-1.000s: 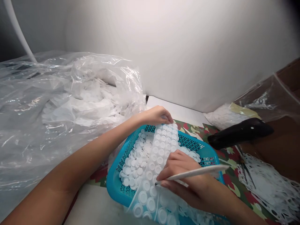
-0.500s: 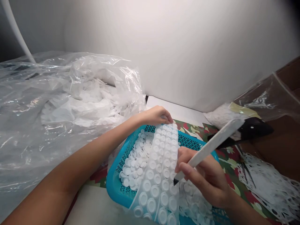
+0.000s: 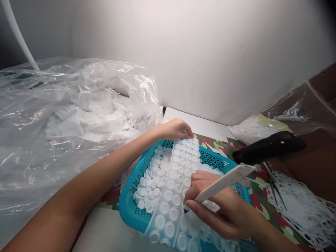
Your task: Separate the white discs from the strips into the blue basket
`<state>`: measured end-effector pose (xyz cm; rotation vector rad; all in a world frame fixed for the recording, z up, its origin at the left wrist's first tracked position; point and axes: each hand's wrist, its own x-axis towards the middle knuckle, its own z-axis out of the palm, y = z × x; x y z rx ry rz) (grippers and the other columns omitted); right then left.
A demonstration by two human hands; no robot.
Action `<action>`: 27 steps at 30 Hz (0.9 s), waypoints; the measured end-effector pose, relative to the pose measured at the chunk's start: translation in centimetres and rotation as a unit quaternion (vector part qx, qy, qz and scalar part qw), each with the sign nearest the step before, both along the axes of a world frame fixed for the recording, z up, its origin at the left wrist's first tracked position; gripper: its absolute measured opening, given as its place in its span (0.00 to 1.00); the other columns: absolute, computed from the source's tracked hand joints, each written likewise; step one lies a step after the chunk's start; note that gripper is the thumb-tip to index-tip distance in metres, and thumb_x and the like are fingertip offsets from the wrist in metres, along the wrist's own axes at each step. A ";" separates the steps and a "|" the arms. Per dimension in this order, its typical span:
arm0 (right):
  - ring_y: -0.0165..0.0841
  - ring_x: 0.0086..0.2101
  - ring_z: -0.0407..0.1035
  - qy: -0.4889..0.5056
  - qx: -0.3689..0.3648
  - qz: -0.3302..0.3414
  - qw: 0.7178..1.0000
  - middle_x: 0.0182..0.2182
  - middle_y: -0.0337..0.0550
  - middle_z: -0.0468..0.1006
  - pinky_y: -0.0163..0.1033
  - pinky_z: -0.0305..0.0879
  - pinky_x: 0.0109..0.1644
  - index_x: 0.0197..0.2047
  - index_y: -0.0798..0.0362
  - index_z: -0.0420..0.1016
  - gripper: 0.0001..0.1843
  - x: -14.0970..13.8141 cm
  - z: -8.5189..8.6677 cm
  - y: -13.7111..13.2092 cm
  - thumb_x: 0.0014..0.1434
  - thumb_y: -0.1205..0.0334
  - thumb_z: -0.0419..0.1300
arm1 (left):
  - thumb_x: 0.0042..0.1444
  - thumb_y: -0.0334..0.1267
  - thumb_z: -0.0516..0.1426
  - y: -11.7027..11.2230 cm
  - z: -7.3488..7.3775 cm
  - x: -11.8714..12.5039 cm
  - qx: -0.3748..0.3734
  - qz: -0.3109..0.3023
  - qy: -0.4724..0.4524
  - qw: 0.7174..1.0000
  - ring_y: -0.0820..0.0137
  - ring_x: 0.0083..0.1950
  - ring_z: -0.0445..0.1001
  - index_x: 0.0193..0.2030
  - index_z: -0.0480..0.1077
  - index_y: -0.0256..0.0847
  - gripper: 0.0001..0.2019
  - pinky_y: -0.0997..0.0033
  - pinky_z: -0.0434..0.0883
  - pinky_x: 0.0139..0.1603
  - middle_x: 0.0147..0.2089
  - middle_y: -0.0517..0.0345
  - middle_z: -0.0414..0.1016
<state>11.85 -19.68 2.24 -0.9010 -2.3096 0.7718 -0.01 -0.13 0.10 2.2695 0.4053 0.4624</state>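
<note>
While the right hand (image 3: 219, 213) holds a flat white plastic spatula (image 3: 225, 182) between thumb and curled fingers, the spatula's lower end sits at the edge of a translucent strip of moulded white caps (image 3: 173, 196) and its upper end angles up to the right. That hand is mostly closed, with the backs of its fingers against the strip. Left hand (image 3: 174, 129) is at the far rim of a blue plastic basket (image 3: 128, 206), fingers curled and apparently pinching the strip's far end; fingertips are partly hidden, so grip force is unclear. Strip runs across the basket from the far rim and hangs over the near rim. Loose white caps (image 3: 149, 182) fill the basket's left side, beside the strip. Judging by hand positions, the step in hand is working the spatula along the strip's caps. Next move calls for the spatula end seated at the adjacent cap, with the left hand keeping the strip taut. Basket sits on a camouflage-print cloth (image 3: 258, 199). Large clear plastic bag (image 3: 78, 115) of white sheet lies to the left. Black handle (image 3: 267, 147) lies to the right, near a perforated white sheet (image 3: 296, 210) on a brown cardboard box (image 3: 309, 164).
</note>
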 end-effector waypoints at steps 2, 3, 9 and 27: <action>0.28 0.29 0.61 -0.027 0.018 0.006 0.999 0.27 0.40 0.72 0.37 0.58 0.36 0.35 0.57 0.67 0.05 -0.1 0.1 0.0 0.61 0.73 0.53 | 0.52 0.31 0.55 0.0 0.0 0.0 -0.001 -0.001 -0.001 1.000 0.64 0.47 0.77 0.43 0.77 0.32 0.13 0.67 0.71 0.48 0.45 0.45 0.79; 0.28 0.29 0.60 -0.050 0.024 0.009 0.998 0.27 0.39 0.71 0.38 0.58 0.36 0.34 0.56 0.67 0.05 -0.2 0.1 0.0 0.62 0.72 0.53 | 0.52 0.31 0.55 0.0 0.0 0.0 -0.002 -0.001 -0.002 1.000 0.64 0.47 0.77 0.43 0.77 0.33 0.13 0.66 0.71 0.48 0.45 0.46 0.79; 0.29 0.30 0.62 -0.193 -0.027 0.049 0.980 0.27 0.37 0.70 0.39 0.57 0.38 0.30 0.53 0.64 0.10 -0.3 -0.2 -0.1 0.65 0.64 0.53 | 0.52 0.31 0.55 0.0 -0.1 0.0 -0.001 0.002 0.000 1.000 0.66 0.47 0.77 0.42 0.77 0.35 0.12 0.68 0.71 0.48 0.45 0.48 0.80; 0.26 0.26 0.59 0.036 -0.040 -0.005 0.999 0.23 0.36 0.64 0.35 0.54 0.31 0.28 0.54 0.60 0.09 0.2 0.1 0.1 0.60 0.72 0.52 | 0.53 0.31 0.56 0.0 -0.1 0.1 -0.002 0.004 -0.001 1.000 0.66 0.47 0.76 0.42 0.77 0.34 0.12 0.69 0.70 0.48 0.45 0.48 0.80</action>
